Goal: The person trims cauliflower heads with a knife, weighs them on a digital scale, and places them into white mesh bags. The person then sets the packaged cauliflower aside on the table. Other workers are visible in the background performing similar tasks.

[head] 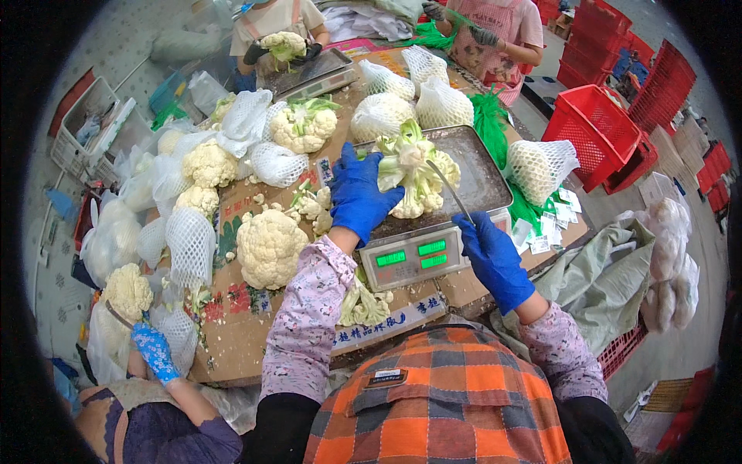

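Note:
My left hand (362, 194), in a blue glove, rests with spread fingers against the left side of a cauliflower head (414, 168). That head lies stem up over the metal pan of a digital scale (481, 174). In my right hand (493, 255), also blue-gloved, is the handle of a thin curved knife (449, 187); its tip reaches the leaves near the cut stem. A whole cauliflower (271, 248) sits left of my left forearm, with small florets (313, 206) beside it. Trimmed cauliflower pieces (364, 304) lie just below the scale.
Net-wrapped cauliflowers (443, 104) stand behind the scale, another (539, 168) at its right by green netting (490, 124) and tags (545, 229). More cauliflowers (211, 162) crowd the left. A co-worker's gloved hand (155, 351) holds a knife at lower left; two people stand across the table.

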`<action>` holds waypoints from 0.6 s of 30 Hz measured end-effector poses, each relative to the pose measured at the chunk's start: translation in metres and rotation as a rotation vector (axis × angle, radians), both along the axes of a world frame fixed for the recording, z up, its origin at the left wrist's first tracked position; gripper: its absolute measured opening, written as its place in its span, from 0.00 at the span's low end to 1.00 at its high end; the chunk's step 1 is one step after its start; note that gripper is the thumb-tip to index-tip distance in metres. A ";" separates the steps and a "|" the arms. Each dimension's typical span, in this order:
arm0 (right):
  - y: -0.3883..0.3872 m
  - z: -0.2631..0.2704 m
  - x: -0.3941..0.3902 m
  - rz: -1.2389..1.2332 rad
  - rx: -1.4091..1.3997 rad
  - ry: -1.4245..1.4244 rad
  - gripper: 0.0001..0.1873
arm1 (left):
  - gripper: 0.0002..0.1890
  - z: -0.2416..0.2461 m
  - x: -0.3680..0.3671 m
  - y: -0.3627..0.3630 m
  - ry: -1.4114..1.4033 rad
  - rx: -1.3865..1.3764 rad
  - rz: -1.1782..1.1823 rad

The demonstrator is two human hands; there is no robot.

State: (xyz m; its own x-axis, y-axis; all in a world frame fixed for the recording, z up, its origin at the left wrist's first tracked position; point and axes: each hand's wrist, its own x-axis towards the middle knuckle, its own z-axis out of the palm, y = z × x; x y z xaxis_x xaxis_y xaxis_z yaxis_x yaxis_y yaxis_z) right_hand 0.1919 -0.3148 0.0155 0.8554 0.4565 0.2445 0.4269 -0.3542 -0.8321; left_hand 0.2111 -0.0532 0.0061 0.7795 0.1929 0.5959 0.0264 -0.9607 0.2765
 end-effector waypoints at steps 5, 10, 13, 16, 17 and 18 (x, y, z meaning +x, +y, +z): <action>0.016 -0.006 0.018 -0.011 -0.023 -0.166 0.09 | 0.26 0.002 0.013 0.001 0.039 -0.335 -0.251; 0.028 -0.023 0.036 -0.062 -0.273 -0.408 0.07 | 0.24 -0.003 0.020 -0.007 -0.037 -0.171 -0.163; 0.039 -0.032 0.052 -0.108 -0.209 -0.497 0.11 | 0.20 0.001 0.026 -0.016 -0.052 -0.133 -0.157; 0.050 -0.040 0.072 -0.122 -0.166 -0.438 0.15 | 0.22 0.013 0.032 -0.020 0.120 -0.303 -0.264; 0.055 -0.039 0.078 -0.095 -0.133 -0.383 0.12 | 0.22 0.019 0.031 -0.020 0.100 -0.257 -0.233; 0.053 -0.040 0.080 -0.104 -0.108 -0.515 0.10 | 0.21 0.023 0.034 -0.024 0.083 -0.052 -0.113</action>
